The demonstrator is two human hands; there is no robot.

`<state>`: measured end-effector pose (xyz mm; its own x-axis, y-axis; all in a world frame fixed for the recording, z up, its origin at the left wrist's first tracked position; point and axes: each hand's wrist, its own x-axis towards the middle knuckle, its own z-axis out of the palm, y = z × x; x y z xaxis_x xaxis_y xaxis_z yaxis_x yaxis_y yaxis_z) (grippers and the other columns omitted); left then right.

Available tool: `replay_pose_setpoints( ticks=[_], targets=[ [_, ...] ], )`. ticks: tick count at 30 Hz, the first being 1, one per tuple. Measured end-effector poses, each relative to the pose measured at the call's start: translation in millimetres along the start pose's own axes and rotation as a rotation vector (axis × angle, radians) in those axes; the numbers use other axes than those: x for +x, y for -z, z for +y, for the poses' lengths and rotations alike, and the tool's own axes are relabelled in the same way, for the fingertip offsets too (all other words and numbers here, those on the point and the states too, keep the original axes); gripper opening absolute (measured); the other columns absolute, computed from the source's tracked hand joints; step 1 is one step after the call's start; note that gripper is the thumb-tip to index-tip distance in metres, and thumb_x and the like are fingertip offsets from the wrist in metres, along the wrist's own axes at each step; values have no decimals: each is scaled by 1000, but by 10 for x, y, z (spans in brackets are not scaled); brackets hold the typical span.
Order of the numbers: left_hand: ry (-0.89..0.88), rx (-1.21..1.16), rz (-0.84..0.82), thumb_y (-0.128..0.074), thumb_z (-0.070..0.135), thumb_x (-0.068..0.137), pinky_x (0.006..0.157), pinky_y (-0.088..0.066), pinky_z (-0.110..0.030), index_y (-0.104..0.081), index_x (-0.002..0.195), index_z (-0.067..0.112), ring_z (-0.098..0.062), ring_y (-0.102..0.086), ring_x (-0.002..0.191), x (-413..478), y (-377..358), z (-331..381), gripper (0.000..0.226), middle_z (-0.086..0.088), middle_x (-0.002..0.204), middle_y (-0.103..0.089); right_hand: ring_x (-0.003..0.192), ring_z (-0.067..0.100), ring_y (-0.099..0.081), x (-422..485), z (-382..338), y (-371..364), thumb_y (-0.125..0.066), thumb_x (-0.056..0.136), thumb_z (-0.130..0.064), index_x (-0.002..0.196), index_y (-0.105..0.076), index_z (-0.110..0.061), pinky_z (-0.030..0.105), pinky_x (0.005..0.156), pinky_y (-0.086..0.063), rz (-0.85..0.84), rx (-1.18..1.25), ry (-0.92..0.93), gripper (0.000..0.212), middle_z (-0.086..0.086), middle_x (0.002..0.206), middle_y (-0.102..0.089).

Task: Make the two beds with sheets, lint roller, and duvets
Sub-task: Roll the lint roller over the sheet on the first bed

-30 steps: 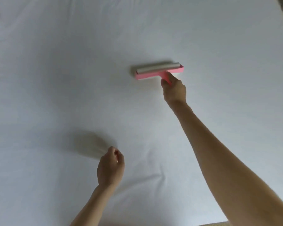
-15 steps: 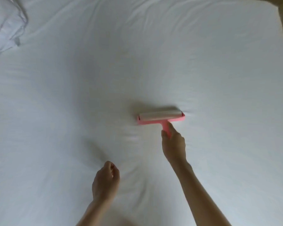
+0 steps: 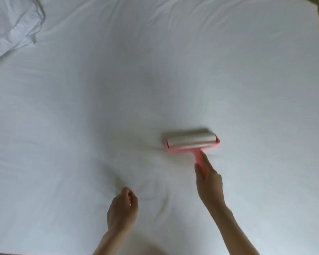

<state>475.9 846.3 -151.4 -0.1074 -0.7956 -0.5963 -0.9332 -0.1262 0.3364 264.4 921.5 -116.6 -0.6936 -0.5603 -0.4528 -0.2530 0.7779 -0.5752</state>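
Head view: finds lint roller (image 3: 191, 142) on sheet (image 3: 155, 80), drum crosswise, handle running back into right hand (image 3: 208, 183), fingers clamped round it; left hand (image 3: 122, 208) farther from roller, loosely curled, empty.

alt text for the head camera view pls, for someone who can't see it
A right hand holds a pink lint roller by its handle, the roll lying flat on a white sheet that covers the bed. The left hand is nearer the camera, fingers loosely curled, holding nothing. Rumpled white bedding lies at the top left corner.
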Motion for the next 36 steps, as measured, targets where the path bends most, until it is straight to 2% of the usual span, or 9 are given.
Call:
replay_pose_setpoints(
  ticks=[2,5,9,14,22,27,31,34,36],
  targets=[
    [-18,6,-5,-44,21,93,59,-37,-29,-49,80,20,-21,-55,70,-90,-23,-95,14,1,72,-59,44,8,-47,-589,315,9,-45,97,-20,136,-30,-60,23,53,-39,-14,16,-62,58,-8,56,-56],
    [-63,20,5,-44,20,94,57,-36,-29,-48,78,20,-18,-52,65,-250,-2,-254,16,3,69,-56,56,5,-60,-1358,720,77,-56,91,-17,111,-24,-84,11,62,-45,6,18,-148,76,-16,90,-72],
    [-73,-29,14,-44,20,94,51,-33,-25,-49,78,21,-10,-52,61,-622,105,-501,17,6,66,-56,55,-7,-60,-1937,849,290,-62,85,-1,103,-42,-79,1,53,-41,-8,4,-142,83,-20,90,-72],
    [-75,9,-17,-44,20,95,48,-33,-22,-47,77,20,-8,-53,57,-837,187,-881,18,6,63,-56,46,6,-47,-1636,21,96,-55,92,-12,125,-53,-46,11,46,-34,51,125,12,48,-22,47,-51],
    [-85,29,-36,-42,19,96,46,-32,-18,-49,80,19,-7,-53,55,-919,38,-1145,17,4,66,-58,100,28,-61,-553,-806,-994,-42,97,-29,138,-44,-36,34,81,-51,-183,-2,155,42,5,108,-69],
    [17,-74,-19,-42,17,97,47,-41,-24,-52,82,16,-13,-57,56,-896,48,-1298,17,1,68,-59,64,12,-57,-1445,106,-815,-46,95,-29,130,-44,-53,29,62,-48,-193,60,10,42,-12,71,-62],
    [56,-81,-17,-41,17,97,50,-46,-27,-53,85,15,-14,-59,60,-850,36,-1314,17,1,70,-60,61,0,-61,-2275,728,-407,-62,88,-28,94,-39,-82,14,60,-47,-207,-13,-80,59,-22,67,-64],
    [64,-67,-27,-41,19,97,49,-43,-26,-53,85,16,-14,-58,59,-825,-6,-1307,17,2,70,-60,47,5,-60,-2610,791,-174,-56,74,-71,98,-45,-79,10,47,-43,-157,-63,-118,28,-11,57,-67],
    [71,-54,-29,-41,20,97,47,-40,-25,-53,85,16,-14,-57,58,-815,-39,-1299,17,1,70,-59,46,2,-59,-2575,621,-131,-62,78,-57,106,-50,-71,8,46,-42,-176,-107,-49,33,-21,57,-65]
  ],
)
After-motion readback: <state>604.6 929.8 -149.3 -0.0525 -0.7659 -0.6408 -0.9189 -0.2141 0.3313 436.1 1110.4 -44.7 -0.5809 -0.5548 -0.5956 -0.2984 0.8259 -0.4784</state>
